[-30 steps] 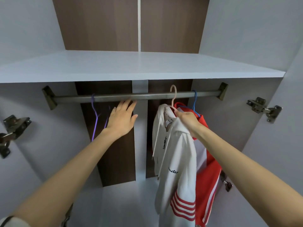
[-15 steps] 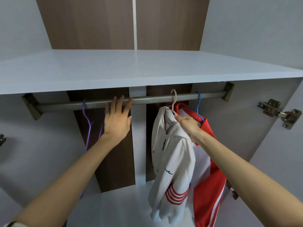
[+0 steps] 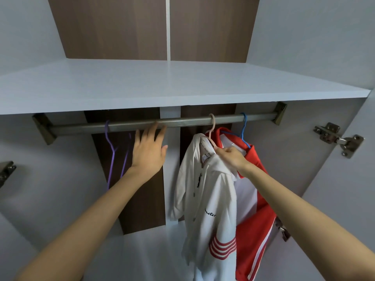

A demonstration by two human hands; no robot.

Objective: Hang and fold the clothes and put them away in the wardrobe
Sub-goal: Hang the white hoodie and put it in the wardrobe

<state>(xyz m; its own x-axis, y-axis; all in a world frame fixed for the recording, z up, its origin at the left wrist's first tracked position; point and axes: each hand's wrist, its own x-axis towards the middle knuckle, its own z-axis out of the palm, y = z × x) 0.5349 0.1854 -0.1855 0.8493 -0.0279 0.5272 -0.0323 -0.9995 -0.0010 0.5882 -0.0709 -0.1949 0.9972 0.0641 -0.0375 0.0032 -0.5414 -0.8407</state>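
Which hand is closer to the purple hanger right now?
Left. The left hand is just right of the purple hanger; the right hand grips the white hoodie farther right.

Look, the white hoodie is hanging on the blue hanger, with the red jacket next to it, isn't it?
Not quite. The head view shows the white hoodie hanging on the pink hanger, not the blue one. The blue hanger carries the red jacket, which does hang next to the hoodie.
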